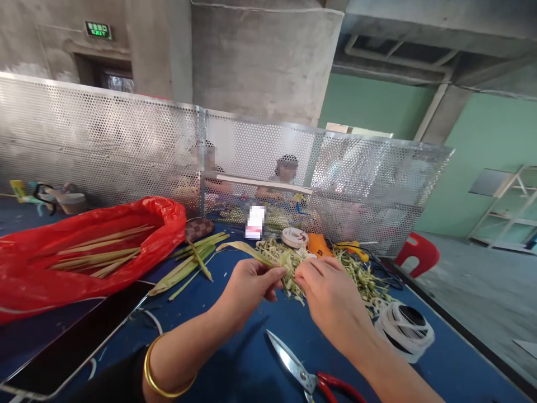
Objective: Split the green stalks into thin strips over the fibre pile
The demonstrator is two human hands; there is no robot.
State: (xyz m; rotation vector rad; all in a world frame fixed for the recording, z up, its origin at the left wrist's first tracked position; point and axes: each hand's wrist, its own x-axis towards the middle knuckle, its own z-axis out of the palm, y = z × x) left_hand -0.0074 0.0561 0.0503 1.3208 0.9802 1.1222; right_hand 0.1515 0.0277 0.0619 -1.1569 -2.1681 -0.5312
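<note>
A pale yellow-green husk leaf (pixel 246 248) is pinched in my left hand (pixel 247 288), its long end pointing off to the left. Close beside it, my right hand (pixel 333 296) has its fingertips pressed together at the leaf's other end; the exact grip there is partly hidden. Beneath and behind both hands lies a heap of curled, shredded husk strips (pixel 356 274). Red-handled scissors (pixel 293 364) rest on the blue table (pixel 247 358), blades partly apart, just below my hands. Longer whole leaves (pixel 182 271) are spread to the left.
A red plastic bag (pixel 163 224) holding leaves stands at left, near a dark flat tray (pixel 75 336). A white spool (pixel 406 330) sits at right, a tape roll (pixel 294 237) and phone (pixel 255 221) behind. A perforated metal screen (pixel 260 145) closes the back; people sit beyond.
</note>
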